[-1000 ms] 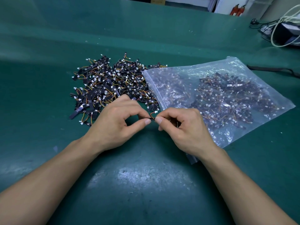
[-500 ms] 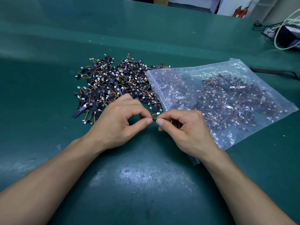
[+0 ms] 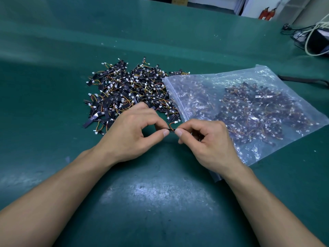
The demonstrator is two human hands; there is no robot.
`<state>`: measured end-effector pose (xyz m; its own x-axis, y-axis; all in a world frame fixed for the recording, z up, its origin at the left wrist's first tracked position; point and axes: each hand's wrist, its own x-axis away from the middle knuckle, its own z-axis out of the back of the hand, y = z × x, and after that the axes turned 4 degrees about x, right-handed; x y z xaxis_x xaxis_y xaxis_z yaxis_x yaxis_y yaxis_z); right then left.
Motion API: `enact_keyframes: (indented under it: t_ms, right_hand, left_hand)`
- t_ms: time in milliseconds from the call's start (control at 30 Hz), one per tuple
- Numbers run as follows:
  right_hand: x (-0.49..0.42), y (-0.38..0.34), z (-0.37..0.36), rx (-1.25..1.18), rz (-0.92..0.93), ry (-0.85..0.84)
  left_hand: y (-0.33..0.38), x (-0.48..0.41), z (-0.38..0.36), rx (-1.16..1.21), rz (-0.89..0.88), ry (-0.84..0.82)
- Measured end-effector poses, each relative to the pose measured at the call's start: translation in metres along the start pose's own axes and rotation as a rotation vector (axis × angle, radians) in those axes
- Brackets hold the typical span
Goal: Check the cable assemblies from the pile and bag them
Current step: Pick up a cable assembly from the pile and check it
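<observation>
2 risks apply. Excess pull between the hands may strain the thin wires of the cable assembly (image 3: 170,130). A slipped pinch may drop it into the unchecked pile (image 3: 131,93) just behind. The left hand (image 3: 131,134) pinches its left end between thumb and forefinger, and the right hand (image 3: 206,141) pinches its right end likewise. Only a short black span and an orange wire loop show between the fingers (image 3: 165,133), over the surface (image 3: 160,202), beside the bag (image 3: 249,107).
</observation>
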<state>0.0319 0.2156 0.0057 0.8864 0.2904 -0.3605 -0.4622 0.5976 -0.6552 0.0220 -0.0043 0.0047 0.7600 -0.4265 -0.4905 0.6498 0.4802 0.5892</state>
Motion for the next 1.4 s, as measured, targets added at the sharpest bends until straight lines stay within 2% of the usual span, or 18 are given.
enact_keyframes:
  t_ms: [200,433,733,967,1400]
  right_hand:
    - [0.0003,0.0018,-0.0006,-0.052,-0.043,-0.023]
    - [-0.0011,0.0012,0.0020,0.000,0.020,-0.009]
    - [0.0000,0.0012,0.0015,-0.059,-0.062,-0.024]
    - [-0.0017,0.0009,0.0030,0.001,0.006,0.002]
    - [-0.0004,-0.0003,0.0019,-0.028,-0.018,-0.002]
  left_hand:
    - [0.0009,-0.0002,0.0006,-0.016,-0.032,0.016]
    - [-0.0006,0.0005,-0.0023,0.027,-0.009,0.010]
    - [-0.0024,-0.0002,-0.0048,0.015,-0.028,0.019]
    - [-0.0024,-0.0001,-0.0046,0.036,-0.018,0.017]
    - [-0.0033,-0.0003,-0.0048,0.019,-0.011,0.018]
